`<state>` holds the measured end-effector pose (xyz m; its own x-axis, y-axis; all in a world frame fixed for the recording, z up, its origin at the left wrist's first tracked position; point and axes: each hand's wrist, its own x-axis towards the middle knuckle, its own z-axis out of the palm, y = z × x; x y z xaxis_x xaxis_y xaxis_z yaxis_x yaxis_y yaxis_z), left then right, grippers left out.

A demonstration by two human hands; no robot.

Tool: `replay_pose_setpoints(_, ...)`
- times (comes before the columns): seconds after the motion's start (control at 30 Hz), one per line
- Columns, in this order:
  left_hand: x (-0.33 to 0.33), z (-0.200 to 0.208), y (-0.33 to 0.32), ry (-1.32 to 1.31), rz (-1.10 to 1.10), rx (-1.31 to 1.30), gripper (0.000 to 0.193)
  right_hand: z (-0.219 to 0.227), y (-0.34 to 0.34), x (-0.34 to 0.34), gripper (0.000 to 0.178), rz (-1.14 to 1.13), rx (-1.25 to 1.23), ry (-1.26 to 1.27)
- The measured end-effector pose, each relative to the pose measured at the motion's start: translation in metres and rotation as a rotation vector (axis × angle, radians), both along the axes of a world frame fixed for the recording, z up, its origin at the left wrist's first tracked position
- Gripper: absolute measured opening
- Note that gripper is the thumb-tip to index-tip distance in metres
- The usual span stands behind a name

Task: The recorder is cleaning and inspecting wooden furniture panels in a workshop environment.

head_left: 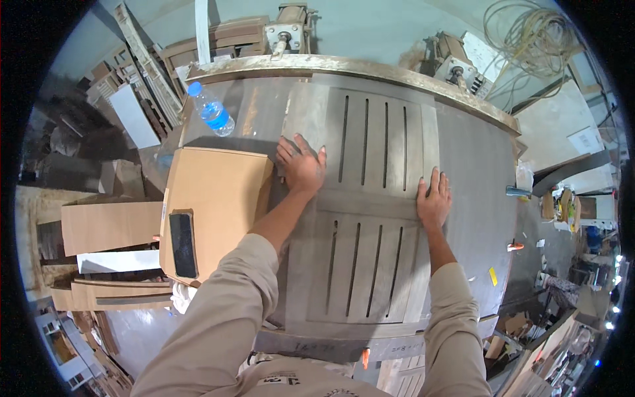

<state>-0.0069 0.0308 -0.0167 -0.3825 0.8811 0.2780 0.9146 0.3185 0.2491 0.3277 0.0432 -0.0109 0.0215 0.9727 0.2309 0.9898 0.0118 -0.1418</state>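
A grey-brown wooden door panel (pixel 370 204) with rows of long narrow slots lies flat on the workbench in front of me. My left hand (pixel 303 169) rests palm down along the panel's left edge, fingers spread. On the opposite long edge lies my right hand (pixel 434 204), fingers stretched out and slightly apart, thumb toward the slots. Neither hand holds anything. To the left of my left hand is a flat cardboard box (pixel 218 192) with a black phone (pixel 184 245) on top. Beyond the box, a water bottle (pixel 213 114) with a blue cap and label leans at a tilt in the picture.
A raised wooden rail (pixel 357 70) borders the bench's far side, with two metal cylinders (pixel 286 36) behind it. Coiled hose (pixel 529 33) hangs at the far right. Wood offcuts (pixel 109 228) are stacked at left. A yellow piece (pixel 493 276) lies near the bench's right edge.
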Motion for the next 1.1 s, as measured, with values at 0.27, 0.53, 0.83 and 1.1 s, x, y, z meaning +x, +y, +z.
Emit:
replay_pose_setpoints(0.27,-0.002,0.002,-0.002,0.037,0.022,0.021,0.072,0.000,0.001,-0.003,0.056,0.010,0.007,0.012)
replay_pose_setpoints(0.53,-0.002,0.002,-0.001,0.076,-0.032,0.079,0.070,0.004,-0.002,-0.004,0.056,-0.021,0.010,0.036)
replay_pose_setpoints(0.83,-0.007,-0.012,-0.004,0.037,-0.067,0.026,0.074,-0.008,-0.003,-0.001,0.056,0.014,0.032,0.082)
replay_pose_setpoints(1.1,-0.005,-0.006,0.001,0.032,-0.095,0.029,0.072,-0.006,0.004,0.003,0.057,0.036,0.038,0.092)
